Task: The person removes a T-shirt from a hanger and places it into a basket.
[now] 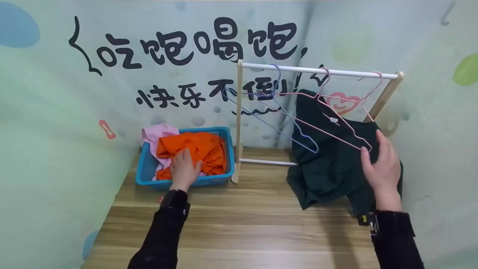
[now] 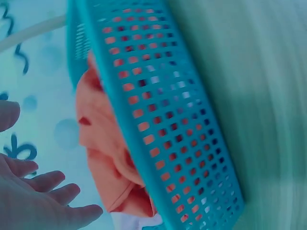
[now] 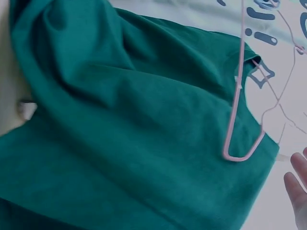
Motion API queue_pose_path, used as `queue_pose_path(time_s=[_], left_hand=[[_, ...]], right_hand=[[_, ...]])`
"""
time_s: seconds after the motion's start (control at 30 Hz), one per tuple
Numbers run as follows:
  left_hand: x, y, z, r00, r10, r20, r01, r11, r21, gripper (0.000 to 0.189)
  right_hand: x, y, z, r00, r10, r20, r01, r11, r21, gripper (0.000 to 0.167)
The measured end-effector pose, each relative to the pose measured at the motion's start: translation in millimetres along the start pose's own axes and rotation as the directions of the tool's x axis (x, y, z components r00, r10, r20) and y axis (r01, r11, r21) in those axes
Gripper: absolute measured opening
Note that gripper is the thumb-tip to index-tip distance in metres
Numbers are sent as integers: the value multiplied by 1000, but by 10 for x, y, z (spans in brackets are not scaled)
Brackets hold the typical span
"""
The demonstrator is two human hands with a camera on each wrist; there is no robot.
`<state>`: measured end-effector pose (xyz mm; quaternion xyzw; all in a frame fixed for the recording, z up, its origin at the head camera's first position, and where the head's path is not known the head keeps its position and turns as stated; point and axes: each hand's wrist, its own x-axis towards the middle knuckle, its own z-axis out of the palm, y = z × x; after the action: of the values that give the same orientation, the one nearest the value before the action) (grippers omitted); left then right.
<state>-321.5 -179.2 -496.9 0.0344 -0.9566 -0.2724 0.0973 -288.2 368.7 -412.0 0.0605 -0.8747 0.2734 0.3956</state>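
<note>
My left hand is over the blue basket, in front of an orange garment. In the left wrist view its fingers are spread and hold nothing, apart from the orange cloth. A pink garment spills over the basket's back left corner. My right hand is beside the dark green shirt, its thumb near the end of a pink hanger. The shirt hangs on another pink hanger on the rack. The right fingers look extended, gripping nothing.
A small rack with a white top rail and wooden posts stands on the wood-grain surface. A blue hanger hangs at its left. Behind is a pale printed backdrop with black characters.
</note>
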Motion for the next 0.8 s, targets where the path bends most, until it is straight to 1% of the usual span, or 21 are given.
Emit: queue_pose_path(time_s=[0.1,0.2,0.3,0.47,0.6,0.73,0.8], left_hand=[[-57,30,87,999,19,35,-20,999,37,74],[-114,63,169,997,44,67,-48,997,55,75],[-168,103,241,992,86,92,-94,992,81,77],[-276,164,342,980,160,119,-176,975,136,79],[-367,219,411,969,214,121,-232,960,157,80],[-458,290,461,957,258,130,-275,951,143,81],[-499,336,478,951,276,139,-295,945,142,82]], right_hand=[[136,-16,-10,1000,4,28,-4,1000,-12,56],[246,-25,-13,996,44,82,-41,999,-33,56],[331,-10,-9,987,88,135,-81,995,-55,56],[435,72,16,967,143,209,-127,988,-90,57],[498,159,19,951,186,246,-163,980,-114,59],[552,230,25,927,242,288,-208,968,-144,62],[582,246,32,910,277,307,-236,957,-166,63]])
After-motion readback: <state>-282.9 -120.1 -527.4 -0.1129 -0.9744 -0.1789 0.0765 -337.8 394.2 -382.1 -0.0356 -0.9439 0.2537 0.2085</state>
